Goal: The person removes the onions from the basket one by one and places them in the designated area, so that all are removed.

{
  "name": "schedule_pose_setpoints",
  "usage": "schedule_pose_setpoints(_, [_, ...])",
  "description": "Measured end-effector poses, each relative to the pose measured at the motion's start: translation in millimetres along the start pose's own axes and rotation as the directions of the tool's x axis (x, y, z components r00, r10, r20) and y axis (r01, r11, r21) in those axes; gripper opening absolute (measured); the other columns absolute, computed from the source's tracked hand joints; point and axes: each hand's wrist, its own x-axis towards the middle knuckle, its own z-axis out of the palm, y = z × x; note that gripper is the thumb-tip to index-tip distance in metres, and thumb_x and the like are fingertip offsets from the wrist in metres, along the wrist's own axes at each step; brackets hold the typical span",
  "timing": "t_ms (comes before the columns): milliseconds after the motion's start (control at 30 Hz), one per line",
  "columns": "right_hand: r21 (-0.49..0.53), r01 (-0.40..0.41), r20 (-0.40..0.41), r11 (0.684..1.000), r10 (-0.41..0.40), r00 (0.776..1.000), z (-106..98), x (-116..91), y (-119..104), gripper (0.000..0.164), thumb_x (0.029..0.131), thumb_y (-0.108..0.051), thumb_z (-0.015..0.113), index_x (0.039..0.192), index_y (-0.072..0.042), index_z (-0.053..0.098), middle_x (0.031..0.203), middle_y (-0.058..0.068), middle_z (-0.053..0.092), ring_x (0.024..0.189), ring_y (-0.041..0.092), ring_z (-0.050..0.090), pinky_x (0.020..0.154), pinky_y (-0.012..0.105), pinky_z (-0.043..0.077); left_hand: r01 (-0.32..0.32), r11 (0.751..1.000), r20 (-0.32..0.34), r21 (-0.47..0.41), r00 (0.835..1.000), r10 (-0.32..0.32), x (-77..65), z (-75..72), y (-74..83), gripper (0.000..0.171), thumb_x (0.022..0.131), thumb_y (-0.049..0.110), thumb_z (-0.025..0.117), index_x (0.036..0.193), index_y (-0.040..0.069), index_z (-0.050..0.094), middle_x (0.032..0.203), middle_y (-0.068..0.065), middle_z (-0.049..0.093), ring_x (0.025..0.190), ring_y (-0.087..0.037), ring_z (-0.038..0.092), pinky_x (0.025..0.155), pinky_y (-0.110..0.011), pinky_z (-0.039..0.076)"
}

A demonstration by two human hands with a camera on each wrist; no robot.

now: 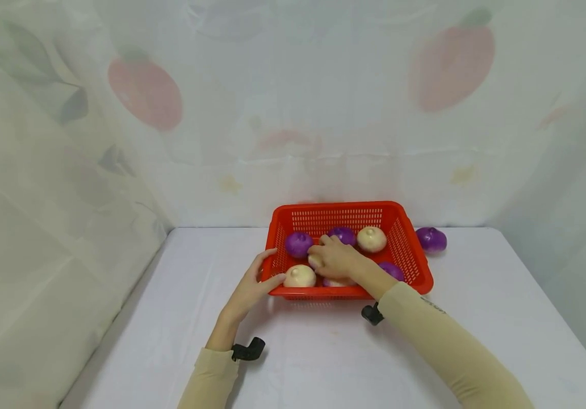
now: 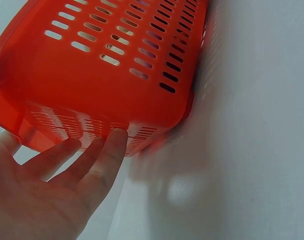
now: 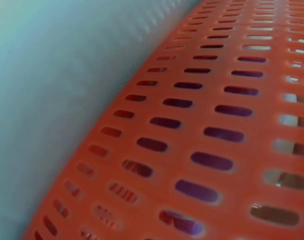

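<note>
A red plastic basket (image 1: 344,292) with slotted walls stands on the table, holding several purple and white onions. My left hand (image 1: 253,284) rests at its front left corner. Its fairly straight fingers (image 2: 99,167) touch the outside of the wall, and the thumb lies on the rim beside a white onion (image 1: 300,276). Inside the basket, my right hand (image 1: 341,260) curls its fingers round another white onion (image 1: 315,261), mostly covered by the hand. A purple onion (image 1: 298,245) lies left of those fingers. The right wrist view shows only the slotted wall (image 3: 192,120), hiding the hand.
A purple onion (image 1: 431,240) sits on the table outside the basket, on the right. Within the basket are a white onion (image 1: 372,239) and purple onion (image 1: 343,235) at the back. The white table (image 1: 318,352) meets a patterned curtain (image 1: 293,113) behind.
</note>
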Motion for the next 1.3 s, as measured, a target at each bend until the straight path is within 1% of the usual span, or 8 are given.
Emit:
schedule_pose_setpoints(200, [0.019, -0.005, 0.014, 1.0, 0.005, 1.0, 1, 3, 0, 0.048, 0.094, -0.026, 0.067, 0.142, -0.021, 0.06, 0.133, 0.01, 0.051, 0.118, 0.032, 0.048, 0.096, 0.057, 0.05, 0.005, 1.0, 0.0, 0.005, 1.0, -0.005, 1.2, -0.2, -1.6, 0.067, 0.091, 0.043, 0.075, 0.149, 0.038, 0.043, 0.158, -0.011, 0.039, 0.138, -0.036, 0.047, 0.108, -0.058, 0.042])
schedule_pose_setpoints(300, [-0.016, 0.0, 0.005, 1.0, 0.0, 1.0, 1, 3, -1, 0.044, 0.094, -0.024, 0.065, 0.138, -0.022, 0.062, 0.129, 0.007, 0.052, 0.115, 0.028, 0.047, 0.092, 0.051, 0.053, 0.003, 1.0, -0.003, 0.017, 1.0, -0.003, 0.8, -0.2, -2.1, 0.07, 0.091, 0.044, 0.075, 0.151, 0.035, 0.041, 0.158, -0.011, 0.039, 0.137, -0.036, 0.047, 0.108, -0.057, 0.043])
schedule_pose_setpoints(500, [-0.107, 0.022, -0.033, 0.994, -0.025, 0.999, -4, -2, -2, 0.044, 0.089, -0.022, 0.066, 0.134, -0.024, 0.065, 0.124, 0.003, 0.052, 0.115, 0.024, 0.046, 0.086, 0.041, 0.054, 0.013, 1.0, -0.013, 0.024, 1.0, -0.013, 0.1, 0.5, -3.5, 0.068, 0.091, 0.043, 0.075, 0.151, 0.037, 0.042, 0.157, -0.01, 0.04, 0.137, -0.036, 0.047, 0.106, -0.057, 0.044])
schedule_pose_setpoints(700, [-0.084, 0.02, -0.05, 0.996, -0.024, 0.998, -18, -11, -4, 0.053, 0.088, -0.024, 0.07, 0.141, -0.023, 0.061, 0.133, 0.005, 0.051, 0.123, 0.027, 0.045, 0.091, 0.046, 0.055, 0.007, 1.0, -0.007, 0.006, 1.0, -0.007, 1.2, 0.4, -2.3, 0.071, 0.093, 0.038, 0.074, 0.154, 0.029, 0.04, 0.156, -0.01, 0.041, 0.136, -0.036, 0.048, 0.107, -0.057, 0.043])
schedule_pose_setpoints(867, [-0.081, 0.045, -0.067, 0.996, -0.051, 0.996, -31, -18, -4, 0.054, 0.087, -0.026, 0.071, 0.14, -0.023, 0.061, 0.137, 0.007, 0.05, 0.124, 0.028, 0.044, 0.094, 0.048, 0.053, 0.007, 1.0, -0.012, 0.014, 1.0, -0.007, 1.4, 0.9, 0.0, 0.068, 0.095, 0.031, 0.072, 0.155, 0.027, 0.039, 0.155, -0.011, 0.042, 0.136, -0.036, 0.049, 0.107, -0.059, 0.043])
schedule_pose_setpoints(1100, [-0.049, 0.086, -0.122, 0.995, -0.092, 0.988, -46, -33, -4, 0.052, 0.086, -0.02, 0.071, 0.137, -0.021, 0.062, 0.136, 0.01, 0.05, 0.126, 0.031, 0.044, 0.096, 0.051, 0.051, -0.011, 1.0, 0.009, -0.011, 1.0, 0.011, 1.9, 1.6, 0.7, 0.07, 0.095, 0.031, 0.073, 0.155, 0.024, 0.038, 0.155, -0.014, 0.042, 0.136, -0.036, 0.049, 0.108, -0.055, 0.042])
schedule_pose_setpoints(1233, [-0.047, 0.076, -0.154, 0.996, -0.082, 0.985, -55, -44, -3, 0.053, 0.086, -0.02, 0.073, 0.137, -0.022, 0.062, 0.139, 0.011, 0.05, 0.129, 0.032, 0.043, 0.093, 0.057, 0.052, -0.018, 1.0, 0.012, -0.016, 1.0, 0.018, 3.1, 1.5, -0.2, 0.072, 0.093, 0.036, 0.075, 0.155, 0.024, 0.039, 0.156, -0.013, 0.041, 0.137, -0.036, 0.048, 0.109, -0.055, 0.042])
schedule_pose_setpoints(1300, [-0.056, 0.061, -0.166, 0.997, -0.07, 0.984, -59, -49, -2, 0.054, 0.086, -0.022, 0.075, 0.138, -0.025, 0.062, 0.14, 0.01, 0.049, 0.131, 0.032, 0.042, 0.092, 0.06, 0.051, -0.018, 1.0, 0.013, -0.019, 1.0, 0.018, 3.7, 1.4, -0.9, 0.072, 0.092, 0.039, 0.076, 0.154, 0.026, 0.04, 0.156, -0.013, 0.041, 0.137, -0.036, 0.048, 0.109, -0.056, 0.041])
